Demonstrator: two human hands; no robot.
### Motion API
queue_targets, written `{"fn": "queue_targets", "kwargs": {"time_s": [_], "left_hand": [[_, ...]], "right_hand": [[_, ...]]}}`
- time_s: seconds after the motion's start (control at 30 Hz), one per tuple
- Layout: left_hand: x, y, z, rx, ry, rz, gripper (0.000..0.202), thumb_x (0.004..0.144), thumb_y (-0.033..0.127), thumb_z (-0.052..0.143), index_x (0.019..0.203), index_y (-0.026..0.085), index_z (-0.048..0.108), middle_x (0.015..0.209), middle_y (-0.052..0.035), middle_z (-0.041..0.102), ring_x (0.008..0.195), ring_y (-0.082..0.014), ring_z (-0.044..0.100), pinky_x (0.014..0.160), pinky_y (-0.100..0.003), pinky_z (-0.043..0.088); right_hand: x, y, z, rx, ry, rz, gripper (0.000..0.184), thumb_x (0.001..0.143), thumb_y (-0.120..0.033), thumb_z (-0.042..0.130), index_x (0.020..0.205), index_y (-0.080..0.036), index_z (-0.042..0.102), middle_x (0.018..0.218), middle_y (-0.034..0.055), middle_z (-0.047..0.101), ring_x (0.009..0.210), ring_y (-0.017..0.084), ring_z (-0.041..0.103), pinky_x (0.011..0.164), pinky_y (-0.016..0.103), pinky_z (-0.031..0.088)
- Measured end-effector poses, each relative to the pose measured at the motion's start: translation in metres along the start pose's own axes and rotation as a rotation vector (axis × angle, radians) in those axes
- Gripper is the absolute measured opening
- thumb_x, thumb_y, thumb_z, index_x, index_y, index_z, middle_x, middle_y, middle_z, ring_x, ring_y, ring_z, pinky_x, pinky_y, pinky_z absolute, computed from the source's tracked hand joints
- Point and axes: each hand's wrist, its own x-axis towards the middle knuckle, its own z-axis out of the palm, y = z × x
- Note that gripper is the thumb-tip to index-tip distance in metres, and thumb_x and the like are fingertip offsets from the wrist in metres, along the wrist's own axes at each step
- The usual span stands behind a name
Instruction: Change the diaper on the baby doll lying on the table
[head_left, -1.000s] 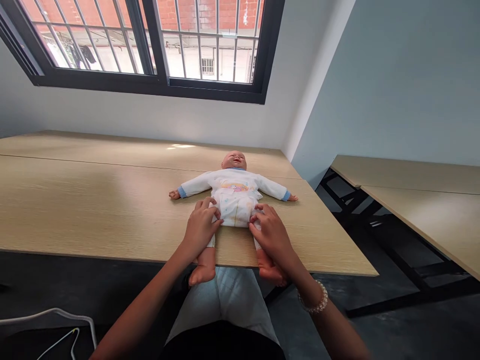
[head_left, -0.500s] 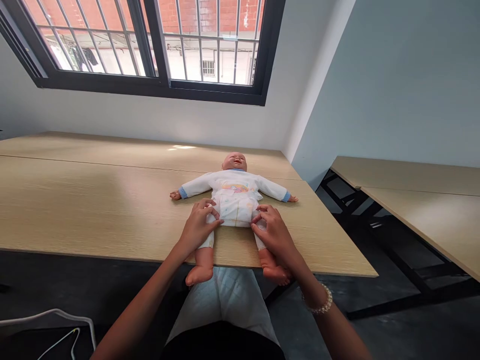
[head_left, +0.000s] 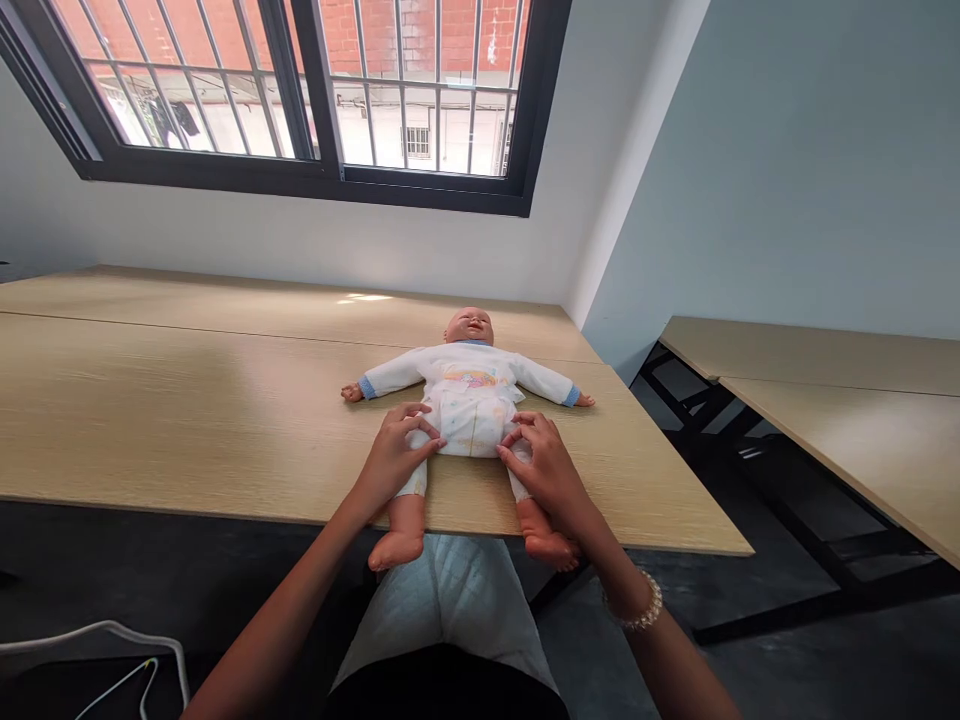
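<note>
I see the baby doll [head_left: 466, 400] lying face up near the right end of the wooden table [head_left: 187, 410], head toward the far wall, arms spread, bare feet hanging over the near edge. My left hand [head_left: 394, 458] pinches the white cloth at the doll's left hip and my right hand [head_left: 545, 465] pinches it at the right hip — both fingers closed on the garment, a beaded bracelet [head_left: 634, 610] on the right wrist. Beyond the table is a barred window [head_left: 315, 90]; a second table [head_left: 825, 385] stands well apart on the right.
</note>
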Motion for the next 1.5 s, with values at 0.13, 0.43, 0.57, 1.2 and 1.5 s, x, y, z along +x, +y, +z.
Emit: {"fn": "queue_targets", "kwargs": {"time_s": [0.13, 0.43, 0.57, 1.2, 1.5], "left_hand": [[-0.001, 0.001, 0.002, -0.004, 0.032, -0.022, 0.010, 0.082, 0.025, 0.069, 0.073, 0.021, 0.069, 0.119, -0.0079, 0.058, 0.118, -0.0283, 0.053, 0.103, -0.047, 0.041], [-0.002, -0.002, 0.003, 0.004, 0.033, -0.005, 0.011, 0.083, 0.024, 0.066, 0.073, 0.021, 0.067, 0.119, -0.0084, 0.057, 0.119, -0.0281, 0.052, 0.105, -0.047, 0.040], [-0.002, -0.002, 0.002, 0.006, 0.018, 0.004, 0.011, 0.083, 0.025, 0.065, 0.074, 0.020, 0.066, 0.121, -0.0087, 0.056, 0.121, -0.0276, 0.051, 0.107, -0.047, 0.036], [0.001, 0.001, 0.002, -0.034, -0.015, -0.031, 0.012, 0.079, 0.023, 0.066, 0.068, 0.020, 0.065, 0.120, -0.0080, 0.056, 0.121, -0.0288, 0.049, 0.103, -0.046, 0.041], [0.028, -0.001, -0.015, -0.293, 0.069, -0.338, 0.033, 0.073, 0.047, 0.075, 0.085, 0.019, 0.062, 0.100, -0.0069, 0.063, 0.100, -0.0253, 0.059, 0.090, -0.040, 0.047]], "right_hand": [[0.000, 0.000, 0.000, -0.002, 0.004, -0.002, 0.008, 0.085, -0.018, 0.066, 0.079, -0.018, 0.060, 0.114, 0.0124, 0.056, 0.113, 0.030, 0.051, 0.101, 0.047, 0.041], [-0.001, 0.000, 0.000, 0.027, 0.005, 0.004, 0.009, 0.086, -0.021, 0.065, 0.077, -0.019, 0.062, 0.114, 0.0109, 0.057, 0.114, 0.029, 0.051, 0.102, 0.046, 0.040], [-0.001, 0.001, -0.001, 0.045, -0.003, -0.004, 0.010, 0.087, -0.023, 0.063, 0.077, -0.019, 0.062, 0.115, 0.0105, 0.056, 0.115, 0.028, 0.050, 0.102, 0.046, 0.039], [0.001, 0.000, 0.001, -0.055, -0.029, -0.012, 0.012, 0.086, -0.020, 0.058, 0.075, -0.020, 0.055, 0.114, 0.0114, 0.057, 0.113, 0.028, 0.050, 0.100, 0.046, 0.041], [0.019, 0.028, -0.002, 0.268, 0.008, 0.189, 0.030, 0.083, -0.045, 0.067, 0.093, -0.018, 0.060, 0.104, 0.0126, 0.063, 0.104, 0.028, 0.060, 0.094, 0.048, 0.049]]}}
